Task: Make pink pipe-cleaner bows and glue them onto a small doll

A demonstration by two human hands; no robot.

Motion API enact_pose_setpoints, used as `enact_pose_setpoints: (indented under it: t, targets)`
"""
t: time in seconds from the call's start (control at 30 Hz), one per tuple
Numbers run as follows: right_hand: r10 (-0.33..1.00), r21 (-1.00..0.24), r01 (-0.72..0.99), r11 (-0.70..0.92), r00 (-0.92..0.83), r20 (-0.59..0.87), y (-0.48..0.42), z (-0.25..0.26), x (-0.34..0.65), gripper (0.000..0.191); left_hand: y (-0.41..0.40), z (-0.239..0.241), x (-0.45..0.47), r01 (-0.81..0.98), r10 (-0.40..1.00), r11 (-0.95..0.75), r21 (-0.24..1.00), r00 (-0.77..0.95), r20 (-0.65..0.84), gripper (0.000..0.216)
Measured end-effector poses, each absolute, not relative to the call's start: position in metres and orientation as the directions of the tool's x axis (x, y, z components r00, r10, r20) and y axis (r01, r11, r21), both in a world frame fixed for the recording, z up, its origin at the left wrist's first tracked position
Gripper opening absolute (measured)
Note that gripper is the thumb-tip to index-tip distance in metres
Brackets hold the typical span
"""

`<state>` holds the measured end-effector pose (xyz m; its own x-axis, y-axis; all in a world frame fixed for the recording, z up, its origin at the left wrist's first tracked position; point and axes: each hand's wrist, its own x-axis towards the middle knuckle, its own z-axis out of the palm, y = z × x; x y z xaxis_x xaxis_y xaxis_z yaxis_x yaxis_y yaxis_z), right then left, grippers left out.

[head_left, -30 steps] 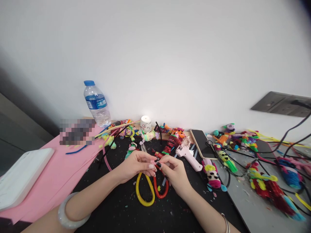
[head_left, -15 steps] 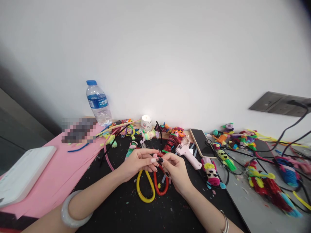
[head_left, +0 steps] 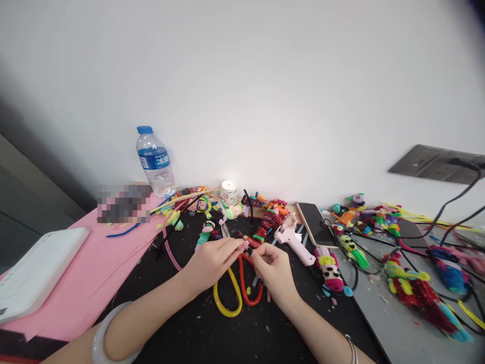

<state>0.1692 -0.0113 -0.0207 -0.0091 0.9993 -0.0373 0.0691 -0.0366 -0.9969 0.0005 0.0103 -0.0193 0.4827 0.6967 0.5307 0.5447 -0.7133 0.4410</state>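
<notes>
My left hand (head_left: 215, 259) and my right hand (head_left: 275, 270) meet fingertip to fingertip above a black mat. A small pink piece (head_left: 246, 244), too small to name, sits in the pinched fingers of my left hand. My right thumb and fingers are closed at the same spot; a dark bit shows at their tips, and what they grip is hidden. Below the hands lies a pair of scissors with a yellow handle loop and a red one (head_left: 250, 303). A short pink strip (head_left: 269, 295) shows beneath my right hand.
A pink glue gun (head_left: 297, 246) and a phone (head_left: 314, 222) lie right of my hands. Fuzzy pipe-cleaner figures (head_left: 329, 270) are scattered around, with black cables at right. Behind stand a paper cup (head_left: 228, 193) and a water bottle (head_left: 156, 162). A white box (head_left: 43, 270) rests at left.
My left hand has turned over, its back now facing up and its fingers drawn together around the pink piece. My right hand has barely moved. A pink strip now shows below it.
</notes>
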Motion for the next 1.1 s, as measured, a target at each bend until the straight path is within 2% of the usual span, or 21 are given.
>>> enact_pose_setpoints:
  t: [0.2, 0.67, 0.83, 1.1]
  targets:
    - [0.998, -0.999, 0.032, -0.028, -0.052, -0.030, -0.010, -0.024, 0.171, 0.028, 0.011, -0.020, -0.002, 0.551, 0.629, -0.768, 0.325, 0.557, 0.542, 0.028]
    - [0.993, -0.997, -0.050, -0.059, -0.109, -0.054, -0.007, -0.019, 0.171, 0.027, 0.018, -0.022, -0.006, 0.539, 0.624, -0.778, 0.322, 0.605, 0.494, 0.025]
    - [0.989, -0.999, -0.038, -0.017, -0.148, -0.011, -0.009, -0.022, 0.172, 0.027, 0.016, -0.024, -0.003, 0.524, 0.710, -0.704, 0.479, 0.515, 0.480, 0.021]
    - [0.981, -0.998, 0.040, 0.054, -0.190, 0.046, -0.013, -0.018, 0.170, 0.027, 0.010, -0.009, 0.006, 0.391, 0.875, -0.446, 0.805, 0.380, 0.299, 0.022]
